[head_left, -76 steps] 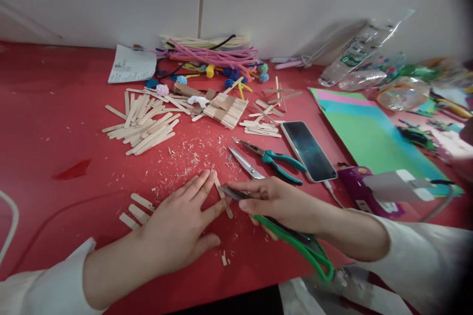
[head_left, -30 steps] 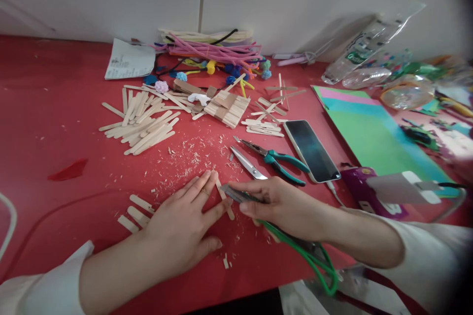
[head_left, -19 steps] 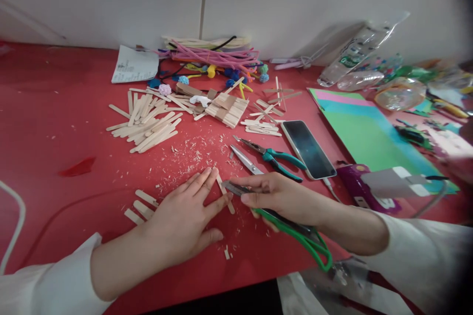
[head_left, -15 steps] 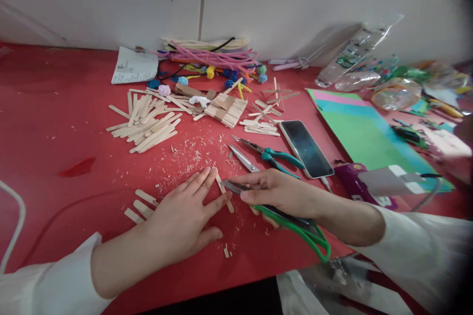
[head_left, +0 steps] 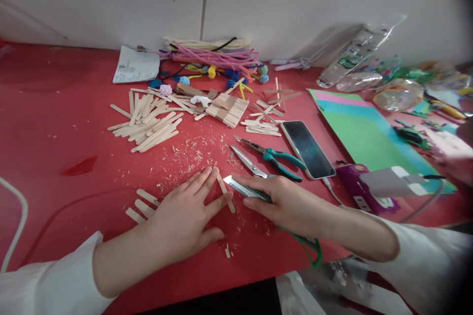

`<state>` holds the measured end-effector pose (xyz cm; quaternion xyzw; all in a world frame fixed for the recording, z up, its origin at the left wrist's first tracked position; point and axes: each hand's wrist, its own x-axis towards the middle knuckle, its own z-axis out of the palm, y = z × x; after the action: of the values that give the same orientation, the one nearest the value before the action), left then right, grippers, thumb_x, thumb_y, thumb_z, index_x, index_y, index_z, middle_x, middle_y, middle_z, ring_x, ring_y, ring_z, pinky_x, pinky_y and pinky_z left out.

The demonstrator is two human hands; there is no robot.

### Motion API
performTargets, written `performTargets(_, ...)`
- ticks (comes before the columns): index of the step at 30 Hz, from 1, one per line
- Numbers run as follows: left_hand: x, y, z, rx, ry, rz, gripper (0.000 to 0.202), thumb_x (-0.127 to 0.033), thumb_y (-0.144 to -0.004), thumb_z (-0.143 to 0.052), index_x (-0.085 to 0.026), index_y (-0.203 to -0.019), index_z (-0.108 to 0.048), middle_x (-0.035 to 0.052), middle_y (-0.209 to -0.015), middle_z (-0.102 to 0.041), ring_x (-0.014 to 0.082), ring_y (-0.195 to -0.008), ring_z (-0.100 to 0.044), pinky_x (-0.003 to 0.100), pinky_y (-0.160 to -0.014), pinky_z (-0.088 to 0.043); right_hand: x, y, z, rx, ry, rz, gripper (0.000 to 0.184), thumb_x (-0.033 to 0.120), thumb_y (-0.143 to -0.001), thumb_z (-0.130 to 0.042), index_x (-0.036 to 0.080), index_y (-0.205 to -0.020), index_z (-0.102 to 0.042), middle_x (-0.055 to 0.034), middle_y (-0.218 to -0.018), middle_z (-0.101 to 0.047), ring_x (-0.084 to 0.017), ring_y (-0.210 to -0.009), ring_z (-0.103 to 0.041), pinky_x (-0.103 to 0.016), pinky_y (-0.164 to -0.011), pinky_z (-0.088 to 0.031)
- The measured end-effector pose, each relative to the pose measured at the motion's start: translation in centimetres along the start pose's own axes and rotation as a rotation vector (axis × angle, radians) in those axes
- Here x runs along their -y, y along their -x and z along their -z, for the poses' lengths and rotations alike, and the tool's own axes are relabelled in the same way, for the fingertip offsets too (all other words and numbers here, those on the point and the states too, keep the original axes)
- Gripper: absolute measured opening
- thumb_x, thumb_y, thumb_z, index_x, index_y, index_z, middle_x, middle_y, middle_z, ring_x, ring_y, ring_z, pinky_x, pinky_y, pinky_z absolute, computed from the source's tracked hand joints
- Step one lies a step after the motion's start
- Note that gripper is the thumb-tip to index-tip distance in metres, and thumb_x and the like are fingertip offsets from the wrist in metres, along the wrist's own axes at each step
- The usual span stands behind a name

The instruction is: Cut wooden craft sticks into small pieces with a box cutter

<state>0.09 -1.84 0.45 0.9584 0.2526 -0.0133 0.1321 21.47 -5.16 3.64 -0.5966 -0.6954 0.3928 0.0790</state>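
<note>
Wooden stick (head_left: 223, 187) lies under the wide-spread left hand (head_left: 186, 216), likely for steadiness. The right hand (head_left: 284, 202) grips a cutter (head_left: 239, 187).

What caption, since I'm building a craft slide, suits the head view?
Left grip spread over a wooden stick on a red table, right grip holding a utility knife beside it.

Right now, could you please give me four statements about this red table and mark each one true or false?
1. The right hand holds a utility knife. True.
2. The needle-nose pliers lie between the scissors and the smartphone. True.
3. The left hand rests on the smartphone. False: its fingers are on a wooden craft stick.
4. The coloured sheets lie left of the scissors. False: they lie right of the smartphone.
</note>
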Motion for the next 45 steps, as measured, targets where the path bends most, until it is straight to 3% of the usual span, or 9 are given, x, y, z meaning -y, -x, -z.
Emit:
performTargets(3,0.1,-0.1,0.0,-0.011,-0.001,-0.008,0.059,-0.050,-0.078,-0.060,-0.025,-0.131,-0.048,0.0217,-0.145,-0.031,0.0393,-0.132,-0.026,0.052,-0.097,-0.038,0.3,0.2,0.0,-0.012,0.165,0.038,0.047,0.020,-0.085,-0.047,0.021,-0.131,-0.049,-0.0053,-0.124,-0.060,-0.025,-0.112,-0.057,-0.040,-0.094,-0.046)
performTargets(7,0.1,0.0,0.0,-0.019,0.001,-0.018,0.057,-0.050,-0.079,-0.059,-0.025,-0.129,-0.050,0.0216,-0.144,-0.032,0.0396,-0.132,-0.027,0.053,-0.097,-0.038,0.4,-0.1,0.1,0.000,0.228,0.087,0.048,0.017,-0.085,-0.047,0.021,-0.132,-0.047,-0.0038,-0.127,-0.058,-0.023,-0.112,-0.058,-0.038,-0.094,-0.046)
performTargets(17,0.0,0.0,0.0,-0.008,-0.021,-0.012,0.059,-0.052,-0.077,-0.060,-0.025,-0.129,-0.050,0.0225,-0.143,-0.034,0.0399,-0.131,-0.029,0.052,-0.096,-0.039,1.3,-0.1,0.1,0.030,0.361,0.070,0.048,0.016,-0.084,-0.051,0.021,-0.131,-0.048,-0.0070,-0.100,-0.072,-0.021,-0.085,-0.068,-0.031,-0.072,-0.052)
performTargets(25,0.1,0.0,-0.3,-0.021,-0.028,-0.016,0.059,-0.054,-0.078,-0.058,-0.025,-0.129,-0.050,0.0199,-0.144,-0.034,0.0385,-0.132,-0.029,0.051,-0.097,-0.039,1.4,-0.1,-0.1,0.037,0.446,0.058,0.047,0.016,-0.084,-0.049,0.020,-0.131,-0.048,-0.0063,-0.091,-0.072,-0.021,-0.081,-0.068,-0.029,-0.066,-0.050)
performTargets(33,0.2,-0.2,-0.3,-0.010,0.036,-0.003,0.056,-0.051,-0.080,-0.056,-0.025,-0.129,-0.051,0.0165,-0.145,-0.033,0.0379,-0.132,-0.028,0.050,-0.099,-0.036,3.2,-1.1,0.2,0.161,0.710,0.144,0.052,0.009,-0.078,-0.050,0.007,-0.130,-0.048,-0.0108,-0.077,-0.071,-0.022,-0.063,-0.066,-0.029,-0.048,-0.044)
performTargets(40,0.2,-0.4,-0.3,0.012,0.041,0.016,0.057,-0.054,-0.080,-0.053,-0.026,-0.129,-0.050,0.0169,-0.143,-0.036,0.0368,-0.131,-0.031,0.049,-0.096,-0.039,2.8,-1.6,0.4,0.155,0.500,0.073,0.050,0.009,-0.079,-0.050,0.011,-0.129,-0.049,-0.0089,-0.081,-0.071,-0.022,-0.069,-0.065,-0.028,-0.052,-0.043)
performTargets(45,0.2,-0.4,-0.3,-0.021,0.013,-0.002,0.056,-0.055,-0.080,-0.052,-0.024,-0.127,-0.053,0.0167,-0.142,-0.039,0.0354,-0.132,-0.030,0.047,-0.098,-0.038,2.7,-1.3,0.6,0.126,0.273,0.029,0.032,0.009,-0.080,-0.046,0.018,-0.106,-0.062,-0.0041,-0.073,-0.068,-0.016,-0.062,-0.060,-0.024,-0.052,-0.040)
